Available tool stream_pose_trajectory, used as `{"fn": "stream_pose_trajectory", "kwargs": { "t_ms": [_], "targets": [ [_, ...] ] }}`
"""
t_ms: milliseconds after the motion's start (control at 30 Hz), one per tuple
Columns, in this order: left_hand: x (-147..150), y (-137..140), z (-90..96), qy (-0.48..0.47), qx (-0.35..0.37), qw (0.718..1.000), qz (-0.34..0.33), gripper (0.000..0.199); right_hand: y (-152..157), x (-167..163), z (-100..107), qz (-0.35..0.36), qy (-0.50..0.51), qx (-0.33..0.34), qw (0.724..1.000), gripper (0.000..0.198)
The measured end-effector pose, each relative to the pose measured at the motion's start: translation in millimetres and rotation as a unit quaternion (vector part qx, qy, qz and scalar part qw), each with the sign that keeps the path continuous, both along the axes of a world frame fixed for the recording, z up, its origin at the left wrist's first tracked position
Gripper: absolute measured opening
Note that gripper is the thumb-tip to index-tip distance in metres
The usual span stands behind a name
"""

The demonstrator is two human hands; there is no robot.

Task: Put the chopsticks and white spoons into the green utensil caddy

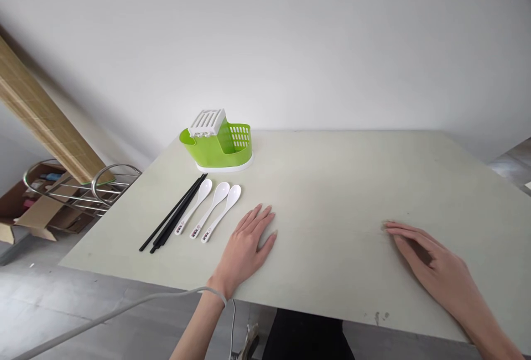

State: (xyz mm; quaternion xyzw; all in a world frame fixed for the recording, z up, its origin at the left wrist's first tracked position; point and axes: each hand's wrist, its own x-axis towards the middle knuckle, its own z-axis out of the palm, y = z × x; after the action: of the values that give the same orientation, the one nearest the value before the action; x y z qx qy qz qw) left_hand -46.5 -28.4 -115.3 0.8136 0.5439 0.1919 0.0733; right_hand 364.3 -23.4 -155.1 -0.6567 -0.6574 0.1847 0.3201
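My left hand [248,244] lies palm down on the table [332,183] with its fingers stretched out, holding nothing. Just left of it are three white spoons [223,213] in a slanting row, bowls pointing away from me and small printed marks on the handle ends. Several black chopsticks [176,218] lie in a loose bundle left of the spoons. Behind these stands a green utensil caddy [207,151] with a white slotted top piece and a white base. On the right, my right hand [435,263] rests on its side, fingers extended and thumb apart, with nothing in it.
A grey cable [136,297] runs from the lower left to my left wrist. Left of the table are a metal rack [89,199], an opened cardboard box [45,213] and a leaning wooden board [45,111]. A white wall [315,45] borders the table's far edge.
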Motion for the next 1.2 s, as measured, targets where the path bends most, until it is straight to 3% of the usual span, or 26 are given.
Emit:
{"fn": "stream_pose_trajectory", "kwargs": {
  "t_ms": [533,700,767,833,867,967,1033,1100,1200],
  "targets": [
    [0,2,-0.1,0.013,0.001,1.0,0.004,0.047,1,1,-1,0.003,0.004,-0.007,1.0,0.037],
    [2,-6,1.5,0.055,0.045,0.997,-0.01,0.046,2,3,-6,0.012,0.012,-0.001,1.0,0.039],
    [-4,-8,18.8,0.089,0.076,0.991,-0.061,0.047,3,3,-7,0.016,0.015,0.004,1.0,0.038],
    [-17,-4,49.5,0.128,0.113,0.978,-0.118,0.046,3,3,-7,0.02,0.018,0.006,1.0,0.038],
    [-27,1,68.1,0.14,0.14,0.974,-0.112,0.045,2,3,-7,0.021,0.021,0.005,1.0,0.039],
    [-61,28,122.4,0.12,0.213,0.97,-0.011,0.041,2,1,-6,0.02,0.03,0.0,0.999,0.039],
    [-81,50,145.0,0.082,0.25,0.963,0.064,0.043,2,0,-5,0.022,0.036,-0.006,0.999,0.039],
    [-98,66,151.0,0.048,0.258,0.956,0.129,0.046,2,-1,-5,0.027,0.043,-0.008,0.999,0.038],
    [-119,76,134.0,0.028,0.19,0.959,0.208,0.053,2,-1,-4,0.034,0.049,-0.011,0.998,0.036]
  ]
}}
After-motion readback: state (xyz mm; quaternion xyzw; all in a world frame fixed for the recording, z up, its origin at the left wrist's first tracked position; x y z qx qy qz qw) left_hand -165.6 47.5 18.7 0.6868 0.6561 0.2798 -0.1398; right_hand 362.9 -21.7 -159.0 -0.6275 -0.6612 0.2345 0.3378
